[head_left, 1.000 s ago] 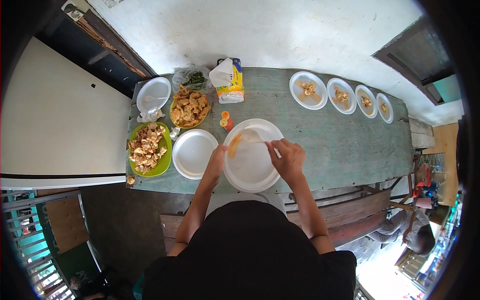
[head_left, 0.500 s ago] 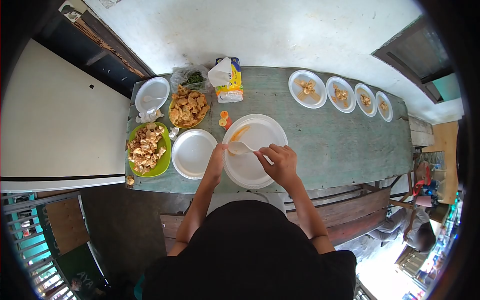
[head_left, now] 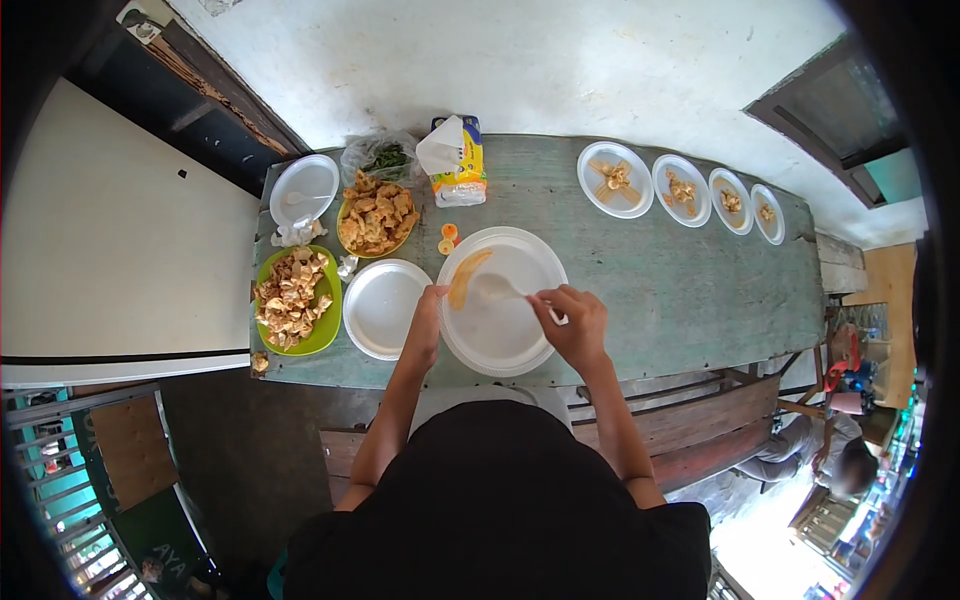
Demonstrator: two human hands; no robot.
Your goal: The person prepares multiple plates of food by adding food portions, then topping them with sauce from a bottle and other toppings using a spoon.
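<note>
A white plate (head_left: 510, 345) lies in front of me with an orange-brown smear of sauce (head_left: 466, 278) on its left part. My left hand (head_left: 428, 320) grips the plate's left rim. In my right hand (head_left: 575, 322) is a white plastic spoon (head_left: 503, 290), its blurred bowl over the middle of the plate. Left of my left hand lies a second white plate (head_left: 386, 310) with nothing on it. Two small orange-topped bottles (head_left: 447, 240) stand just behind the large plate.
Fried food fills a yellow dish (head_left: 378, 215) and a green plate (head_left: 325, 325) on the left. A tissue pack (head_left: 460, 175) stands at the back. Several white plates (head_left: 628, 208) with food line the right back edge. A person (head_left: 850, 460) sits far right.
The large plate has shifted slightly left. My right hand has moved right with the spoon, away from the left rim, and the sauce smear is longer.
</note>
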